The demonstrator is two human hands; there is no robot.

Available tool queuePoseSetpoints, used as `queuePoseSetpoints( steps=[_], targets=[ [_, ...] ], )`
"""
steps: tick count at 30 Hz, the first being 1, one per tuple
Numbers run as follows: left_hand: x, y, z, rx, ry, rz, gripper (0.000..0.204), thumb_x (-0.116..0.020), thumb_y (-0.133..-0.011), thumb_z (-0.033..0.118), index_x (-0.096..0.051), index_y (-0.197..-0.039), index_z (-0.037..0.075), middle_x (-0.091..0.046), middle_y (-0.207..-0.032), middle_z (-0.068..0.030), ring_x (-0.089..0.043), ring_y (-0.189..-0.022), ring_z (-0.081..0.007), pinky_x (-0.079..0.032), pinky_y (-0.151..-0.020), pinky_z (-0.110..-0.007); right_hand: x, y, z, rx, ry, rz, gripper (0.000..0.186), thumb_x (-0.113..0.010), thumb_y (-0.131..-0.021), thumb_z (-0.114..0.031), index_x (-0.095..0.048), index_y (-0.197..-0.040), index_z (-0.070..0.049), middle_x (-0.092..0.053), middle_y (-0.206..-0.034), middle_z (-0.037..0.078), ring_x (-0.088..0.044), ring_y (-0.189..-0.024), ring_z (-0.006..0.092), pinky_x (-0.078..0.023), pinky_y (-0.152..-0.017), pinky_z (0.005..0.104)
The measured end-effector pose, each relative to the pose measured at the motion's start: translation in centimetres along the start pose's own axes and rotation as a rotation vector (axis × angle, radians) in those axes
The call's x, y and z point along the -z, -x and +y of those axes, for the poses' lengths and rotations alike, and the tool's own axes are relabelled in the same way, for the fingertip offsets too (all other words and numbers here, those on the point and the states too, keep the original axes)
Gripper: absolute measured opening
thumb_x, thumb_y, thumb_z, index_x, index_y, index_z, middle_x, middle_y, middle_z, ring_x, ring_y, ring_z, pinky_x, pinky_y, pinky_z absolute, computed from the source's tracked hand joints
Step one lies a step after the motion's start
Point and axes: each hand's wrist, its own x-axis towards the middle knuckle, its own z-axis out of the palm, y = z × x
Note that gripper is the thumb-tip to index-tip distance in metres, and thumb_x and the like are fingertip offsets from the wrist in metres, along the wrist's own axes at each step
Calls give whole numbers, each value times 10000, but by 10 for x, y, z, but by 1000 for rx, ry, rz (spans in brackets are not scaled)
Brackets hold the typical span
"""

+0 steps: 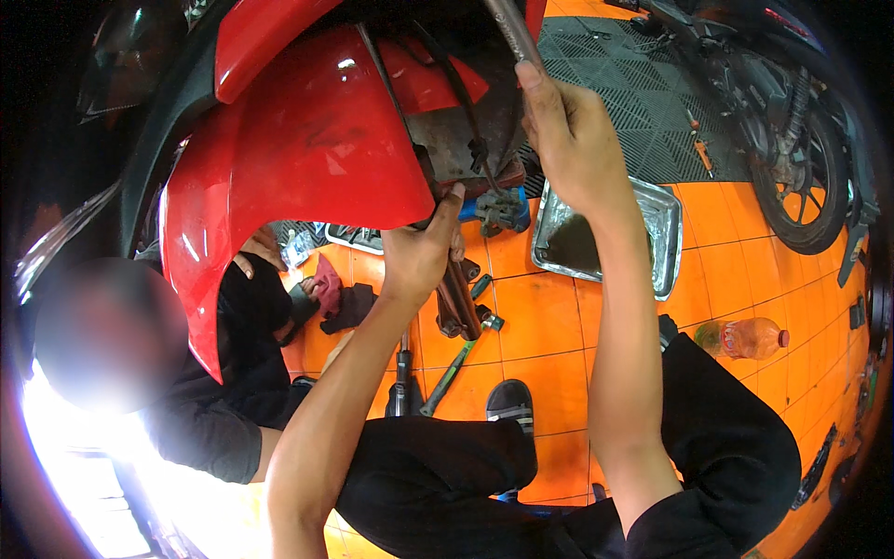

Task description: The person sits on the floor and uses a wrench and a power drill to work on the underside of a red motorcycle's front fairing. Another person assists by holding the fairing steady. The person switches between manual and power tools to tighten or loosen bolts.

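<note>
My right hand [568,140] is closed round a steel tube [507,28] at the top, thumb along it. Lower and left, my left hand [424,242] is closed on a dark metal fork leg [461,303] just under the edge of a red motorcycle fairing [289,149]; the leg's upper part is partly hidden. A brake caliper [500,212] hangs beside that hand, with a blue part next to it. Black cables [466,112] run down behind the fairing.
A co-worker [233,429] crouches at left. A metal tray [670,242] holds dark liquid. A green-handled mallet [447,377], a long black tool [402,382] and dark red cloth [326,284] lie on orange tiles. A plastic bottle [740,337] is at right, below another motorcycle [792,130].
</note>
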Motion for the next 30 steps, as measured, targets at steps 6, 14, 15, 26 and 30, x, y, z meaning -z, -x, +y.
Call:
queuePoseSetpoints(
  steps=[6,14,15,26,30],
  targets=[
    [-2,0,-2,21,53,22,171,-652,-928,134,-548,-869,13,-473,-543,-21,-459,-424,-115,-372,-402,-284,-19,13,1,-189,-297,-154,641,-451,-990,-535,-447,-567,-53,-404,-500,-14,-395,-482,109,-337,-490,293],
    [0,1,-2,-12,36,-4,145,-624,-946,119,-534,-876,29,-461,-547,-14,-434,-405,-107,-346,-383,-280,-4,25,8,-401,-801,-591,478,-588,-949,-380,-425,-585,-116,-352,-502,-61,-274,-445,48,-183,-433,259],
    [-1,0,-3,-13,51,-10,142,-619,-948,114,-530,-872,33,-460,-547,-13,-429,-401,-107,-342,-380,-279,-4,27,10,-400,-725,-623,449,-609,-942,-330,-428,-589,-120,-350,-502,-63,-267,-441,43,-170,-431,257],
    [-7,7,0,15,48,102,127,-617,-936,91,-519,-865,50,-461,-575,-3,-425,-419,-87,-328,-375,-272,-12,43,4,-427,-839,-441,305,-639,-898,-190,-509,-641,-91,-351,-501,-56,-289,-418,47,-205,-415,258],
    [-2,7,-12,-192,-104,127,127,-628,-907,134,-534,-893,50,-519,-682,-16,-486,-529,-101,-374,-443,-267,-28,59,-16,-554,-959,-380,294,-651,-894,-206,-530,-652,-92,-371,-517,-56,-317,-431,42,-215,-421,251]
  ],
)
